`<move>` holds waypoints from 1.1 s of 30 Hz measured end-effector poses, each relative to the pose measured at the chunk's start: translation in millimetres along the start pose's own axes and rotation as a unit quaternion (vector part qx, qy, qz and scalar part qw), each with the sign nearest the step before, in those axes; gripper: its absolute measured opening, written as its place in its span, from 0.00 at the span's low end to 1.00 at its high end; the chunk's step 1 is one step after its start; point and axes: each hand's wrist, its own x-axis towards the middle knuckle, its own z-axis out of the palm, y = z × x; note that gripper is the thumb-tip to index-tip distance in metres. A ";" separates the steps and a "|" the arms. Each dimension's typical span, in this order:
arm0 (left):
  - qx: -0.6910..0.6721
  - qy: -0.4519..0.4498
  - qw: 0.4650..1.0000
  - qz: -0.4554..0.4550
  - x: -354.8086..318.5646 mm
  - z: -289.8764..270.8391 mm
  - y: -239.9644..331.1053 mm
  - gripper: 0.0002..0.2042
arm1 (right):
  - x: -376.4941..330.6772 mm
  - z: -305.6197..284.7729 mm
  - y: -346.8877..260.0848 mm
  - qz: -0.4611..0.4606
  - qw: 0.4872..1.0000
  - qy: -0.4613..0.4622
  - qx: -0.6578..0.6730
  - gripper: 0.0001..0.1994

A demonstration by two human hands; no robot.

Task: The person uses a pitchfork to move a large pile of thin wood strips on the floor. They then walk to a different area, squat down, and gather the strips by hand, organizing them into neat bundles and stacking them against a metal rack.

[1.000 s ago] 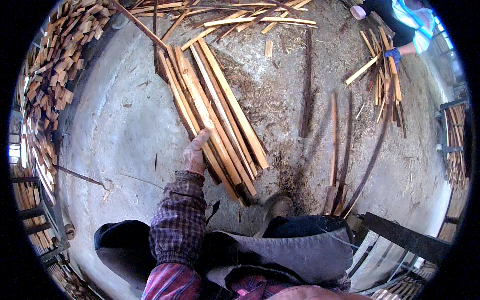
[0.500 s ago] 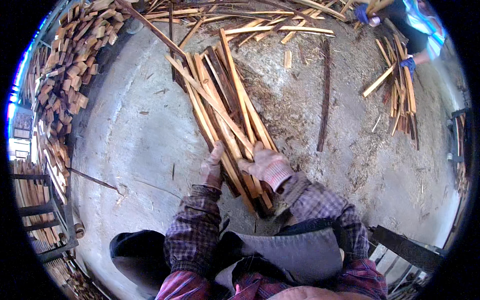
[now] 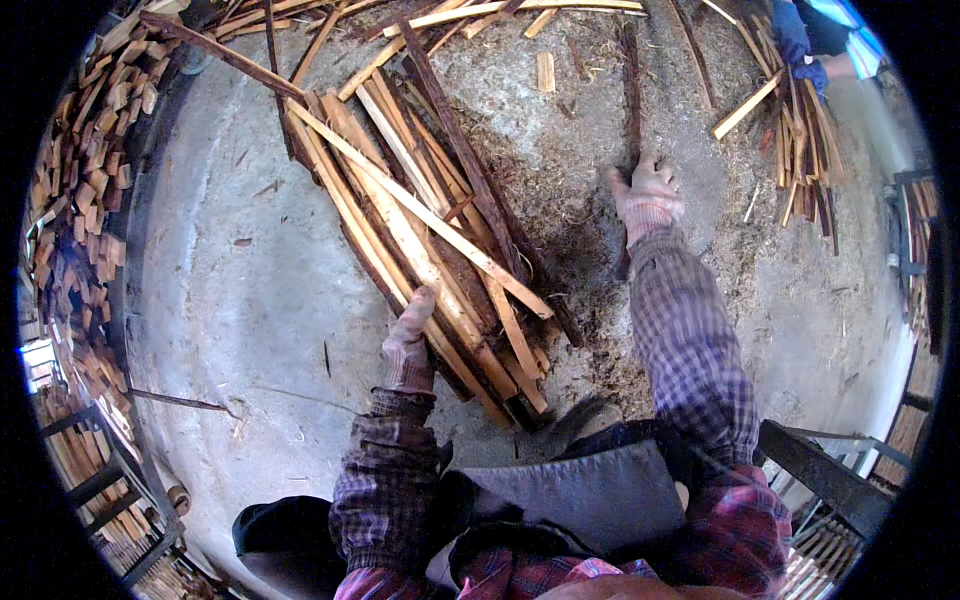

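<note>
A bundle of long, rough wooden strips lies slantwise on the floor in front of me, some pale, some dark with bark. One pale strip crosses over the top of it. My gloved left hand is at the near left side of the bundle, its thumb over the edge strip and its other fingers mostly hidden. To the right of the bundle, my gloved right hand reaches out over a long dark strip on the floor. Its thumb and fingers are spread, and part of that strip is hidden beneath the hand and sleeve.
Stacked cut wood rises along the left. More loose strips lie at the far side. At the upper right, another person's blue-gloved hand is at a smaller bundle. A dark metal frame stands at my lower right.
My right hand has left the bundle and moved right and away to the dark strip. My left hand stays at the bundle. The crossing pale strip lies differently, and the whole view has shifted.
</note>
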 end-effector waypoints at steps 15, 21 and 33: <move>-0.062 -0.013 0.998 0.022 14.4 -9.7 -7.3 0.22 | -115.6 7.9 31.8 -0.140 0.876 0.032 0.460 0.16; -0.071 -0.005 0.997 -0.003 15.3 -13.6 -17.0 0.26 | -96.3 21.5 -94.7 -0.356 0.885 -0.094 0.284 0.50; -0.237 -0.069 0.969 0.031 27.4 -24.9 -34.4 0.33 | -76.5 19.8 -91.0 -0.251 0.780 -0.402 0.409 0.49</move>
